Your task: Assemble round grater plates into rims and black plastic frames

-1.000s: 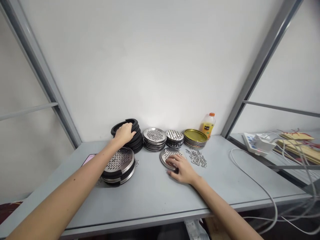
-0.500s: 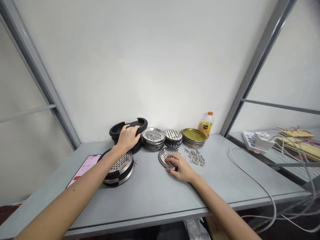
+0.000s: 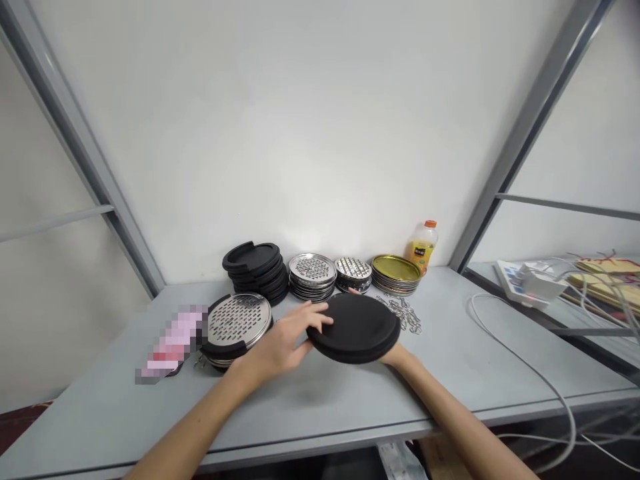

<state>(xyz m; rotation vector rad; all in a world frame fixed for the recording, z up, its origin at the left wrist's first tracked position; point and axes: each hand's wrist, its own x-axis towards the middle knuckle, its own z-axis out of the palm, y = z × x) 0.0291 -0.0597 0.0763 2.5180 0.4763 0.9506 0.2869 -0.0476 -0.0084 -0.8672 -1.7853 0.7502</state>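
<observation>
1. Worktop (image 3: 300, 417): grey; its near part carries no stack under the raised work, which presumably leaves both forearms free room.
2. Left hand (image 3: 280, 343): grip closed on the left rim of a black round holder (image 3: 357, 327), fingers over the edge and thumb below, apparently to steady it.
3. Right hand (image 3: 393, 354): mostly hidden behind the holder, a fingertip showing past the far rim. It probably supports from beneath; exact closure cannot be told.
4. Holder: raised above the worktop between both hands, smooth face up and tilted towards the wearer.
5. Left of the hands: perforated metal plates in black holders (image 3: 240, 320), piled flat, likely to save space. Beside them, a pixelated pink-screened device (image 3: 175, 340).
6. Beyond the right hand: loose wire clips (image 3: 405, 317), heaped within easy reach.
7. Back row, seemingly sorted by kind: black holders (image 3: 253, 260), large grater plates (image 3: 313, 269), smaller grater plates (image 3: 353, 269) and gold-coloured discs (image 3: 397, 268).
8. Orange-capped bottle (image 3: 423, 250): upright behind the discs, by the wall, apparently out of the way.
</observation>
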